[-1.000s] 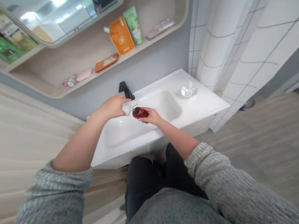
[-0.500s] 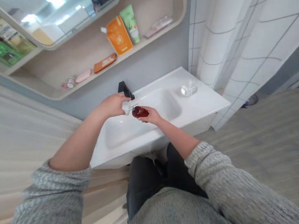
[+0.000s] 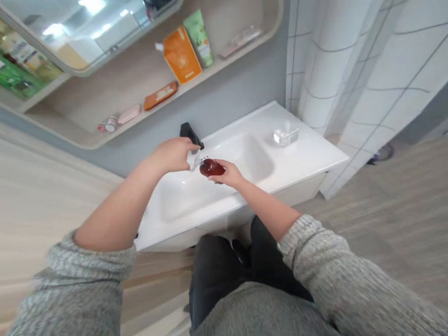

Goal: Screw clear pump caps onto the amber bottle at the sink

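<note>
Over the white sink, my right hand is wrapped round a glossy red-brown bottle. The bottle lies tilted on its side, its neck pointing left. At that neck is a small whitish, partly see-through container, gripped by my left hand from above, with the index finger stretched out to the right. The left fingers cover part of the container, so its exact kind and whether it touches the bottle cannot be made out. Just behind my left hand stands a black faucet.
A clear box stands on the right of the sink counter. Above, a wall shelf holds an orange pouch, a green tube and several small items. A mirror hangs upper left; a pale curtain is at left.
The view has shifted slightly, so the surroundings sit a little farther right. Both hands keep their hold over the sink, with the bottle and container nearly unmoved.
</note>
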Demonstrator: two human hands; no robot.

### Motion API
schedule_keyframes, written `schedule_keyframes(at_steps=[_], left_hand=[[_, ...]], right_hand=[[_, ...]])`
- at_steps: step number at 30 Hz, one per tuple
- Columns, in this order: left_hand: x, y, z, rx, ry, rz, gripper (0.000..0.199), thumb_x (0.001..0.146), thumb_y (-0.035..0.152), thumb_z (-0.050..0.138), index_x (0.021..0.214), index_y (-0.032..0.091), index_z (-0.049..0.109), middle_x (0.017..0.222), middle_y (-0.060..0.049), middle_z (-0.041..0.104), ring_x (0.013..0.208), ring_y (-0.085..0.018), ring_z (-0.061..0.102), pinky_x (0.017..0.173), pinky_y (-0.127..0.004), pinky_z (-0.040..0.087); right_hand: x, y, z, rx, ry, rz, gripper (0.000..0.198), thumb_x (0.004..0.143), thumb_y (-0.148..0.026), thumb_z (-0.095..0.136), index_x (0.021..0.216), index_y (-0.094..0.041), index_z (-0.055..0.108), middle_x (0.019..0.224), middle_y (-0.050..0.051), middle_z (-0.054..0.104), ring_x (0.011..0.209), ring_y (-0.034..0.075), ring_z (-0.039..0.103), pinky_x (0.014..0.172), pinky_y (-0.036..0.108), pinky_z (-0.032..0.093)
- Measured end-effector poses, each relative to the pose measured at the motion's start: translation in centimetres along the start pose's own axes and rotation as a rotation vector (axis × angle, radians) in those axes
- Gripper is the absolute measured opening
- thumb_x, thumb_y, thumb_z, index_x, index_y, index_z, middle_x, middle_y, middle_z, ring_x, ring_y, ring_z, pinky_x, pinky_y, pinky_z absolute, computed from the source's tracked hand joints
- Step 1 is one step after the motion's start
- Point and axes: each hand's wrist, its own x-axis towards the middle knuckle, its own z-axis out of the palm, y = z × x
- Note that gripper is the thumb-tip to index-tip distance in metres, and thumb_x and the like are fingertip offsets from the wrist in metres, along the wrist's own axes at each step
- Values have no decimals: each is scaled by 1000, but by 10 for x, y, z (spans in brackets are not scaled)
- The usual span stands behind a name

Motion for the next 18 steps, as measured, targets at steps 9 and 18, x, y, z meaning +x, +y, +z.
schedule_keyframes(at_steps=[9, 18], left_hand=[[7, 5, -9, 71, -26, -15, 78, 75, 36, 80, 152, 35, 75, 138, -9, 77, 129, -38, 70, 99, -42, 57], [14, 0, -11, 49, -42, 8, 75, 74, 37, 84, 149, 37, 78, 140, -9, 76, 131, -40, 69, 103, -45, 55]], right_hand=[[1, 1, 0, 10, 19, 8, 90, 68, -50, 105, 147, -18, 77, 137, 15, 83, 123, 41, 80, 101, 57, 72], [4, 5, 0, 25, 23, -41, 90, 69, -54, 104, 147, -17, 77, 137, 15, 82, 125, 41, 79, 105, 59, 71]])
